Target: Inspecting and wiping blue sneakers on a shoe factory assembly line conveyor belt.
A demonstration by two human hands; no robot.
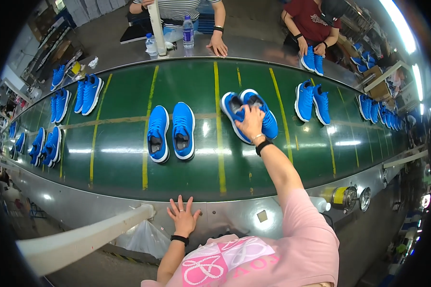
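your right hand over a blue pair, your left flat on the rim

your right hand (252, 123) reaches well out over the green belt (201, 174) and rests on a pair of blue shoes (270, 125), its fingers bent down around the inner sides where the two openings come close together. the fingers are partly curled and a little blurred; you cannot tell from here whether they have closed on the shoes or only touch them. that pair lies right under your palm, toes pointing back toward you, the two shoes angled on the belt.

your left hand (184, 220) is bare of any load, opened wide with the fingers spread, pressed on the metal rim (234, 210) at your side of the belt. straight ahead of it, well apart, stands a second blue pair (182, 122), toes away from you and openings nearest you; it is also to the left of your right hand. a third blue pair (303, 103) sits farther right, near the right hand but apart from it.
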